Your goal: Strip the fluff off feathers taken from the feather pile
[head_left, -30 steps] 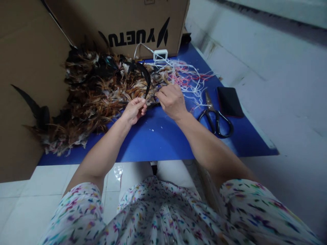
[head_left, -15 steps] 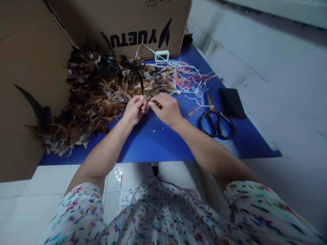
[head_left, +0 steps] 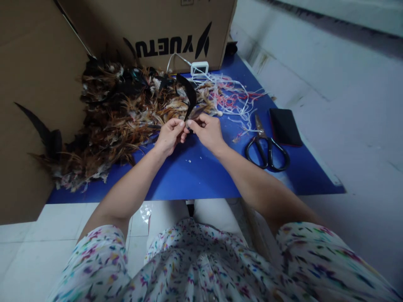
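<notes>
My left hand (head_left: 171,135) is closed in a pinch on the lower end of a long, curved black feather (head_left: 191,95), which stands up from the fingertips. Close against it, my right hand (head_left: 209,132) pinches at the feather's base; what lies between its fingertips is mostly hidden. A brownish wisp of feather shows just behind the right fingers. Beyond both hands spreads a heap of brown and black feathers (head_left: 126,109).
Loose white and red plastic strings (head_left: 231,94) lie right of the heap. Black-handled scissors (head_left: 267,153) and a dark flat case (head_left: 285,127) rest on the blue table (head_left: 195,180). A small white device (head_left: 199,68) stands before a cardboard box (head_left: 176,25); another cardboard panel (head_left: 28,84) rises at left.
The black feather has swung to the right and turned its broad side into view. My left hand has shifted slightly right, and the fingertips of both hands are closer together.
</notes>
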Tool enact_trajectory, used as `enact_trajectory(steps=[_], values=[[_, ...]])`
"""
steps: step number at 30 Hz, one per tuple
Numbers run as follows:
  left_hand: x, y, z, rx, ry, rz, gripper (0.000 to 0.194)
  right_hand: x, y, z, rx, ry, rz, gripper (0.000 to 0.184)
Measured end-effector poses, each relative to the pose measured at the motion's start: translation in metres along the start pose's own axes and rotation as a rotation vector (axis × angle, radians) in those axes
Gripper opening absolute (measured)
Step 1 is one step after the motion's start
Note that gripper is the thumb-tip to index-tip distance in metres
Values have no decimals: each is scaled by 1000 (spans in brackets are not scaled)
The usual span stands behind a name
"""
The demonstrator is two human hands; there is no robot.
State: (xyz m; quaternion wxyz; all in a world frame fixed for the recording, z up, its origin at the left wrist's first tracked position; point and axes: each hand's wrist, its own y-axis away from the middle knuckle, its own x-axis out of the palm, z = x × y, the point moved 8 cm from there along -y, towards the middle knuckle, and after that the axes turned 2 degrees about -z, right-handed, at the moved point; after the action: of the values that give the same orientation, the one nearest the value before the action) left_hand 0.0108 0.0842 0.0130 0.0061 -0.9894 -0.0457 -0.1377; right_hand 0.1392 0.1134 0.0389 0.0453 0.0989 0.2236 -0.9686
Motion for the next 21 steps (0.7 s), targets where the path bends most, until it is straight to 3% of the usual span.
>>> enact_trajectory(steps=[6,21], values=[[0,0,4,-42,9,-2,25,-8,-3,-1,-2,14,-76,19],[2,-1,8,-95,-22,53,30,-11,-3,3,-32,39,-100,20]])
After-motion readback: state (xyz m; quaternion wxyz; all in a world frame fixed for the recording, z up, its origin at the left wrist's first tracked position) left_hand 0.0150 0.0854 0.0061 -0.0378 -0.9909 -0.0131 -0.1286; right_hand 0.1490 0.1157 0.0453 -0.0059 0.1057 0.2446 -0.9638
